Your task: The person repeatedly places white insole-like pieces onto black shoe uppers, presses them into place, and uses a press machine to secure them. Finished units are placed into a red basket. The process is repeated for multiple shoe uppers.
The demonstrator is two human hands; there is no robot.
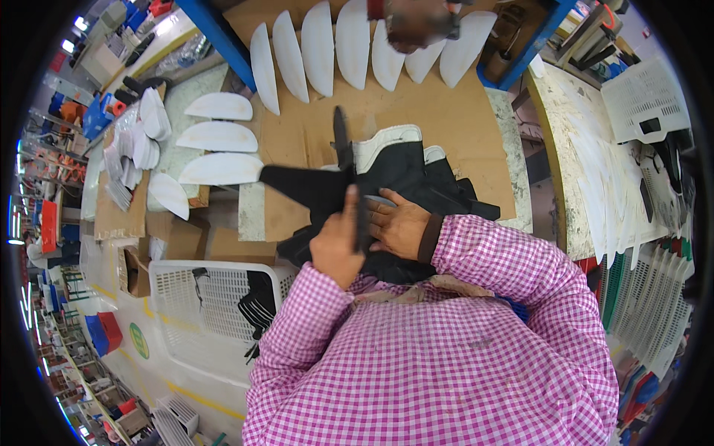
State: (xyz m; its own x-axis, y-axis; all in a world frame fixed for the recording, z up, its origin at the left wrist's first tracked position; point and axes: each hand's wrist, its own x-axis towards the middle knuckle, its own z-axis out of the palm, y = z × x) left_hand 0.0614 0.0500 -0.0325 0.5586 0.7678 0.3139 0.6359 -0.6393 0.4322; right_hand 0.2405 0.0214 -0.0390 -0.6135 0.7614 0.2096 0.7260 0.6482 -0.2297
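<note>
My left hand (337,247) is closed around a stiff-looking black piece (305,186) with pointed arms, one standing up and one reaching left. Close beside it my right hand (400,227) has its fingers bent, pressing against the near edge of the same piece. A small pale patch shows by the right fingertips; what it belongs to I cannot make out. Under and behind my hands lies an overlapping pile of black pieces (416,178), with a white-lined edge (387,141) at its far side.
White half-oval pads stand in a row (318,48) at the far side of the cardboard-covered table (461,104). More pads (219,137) lie left. Another person's blurred hand (420,26) is at the top. Beside me are a white basket (201,297) and a right-hand table (587,149) with white strips.
</note>
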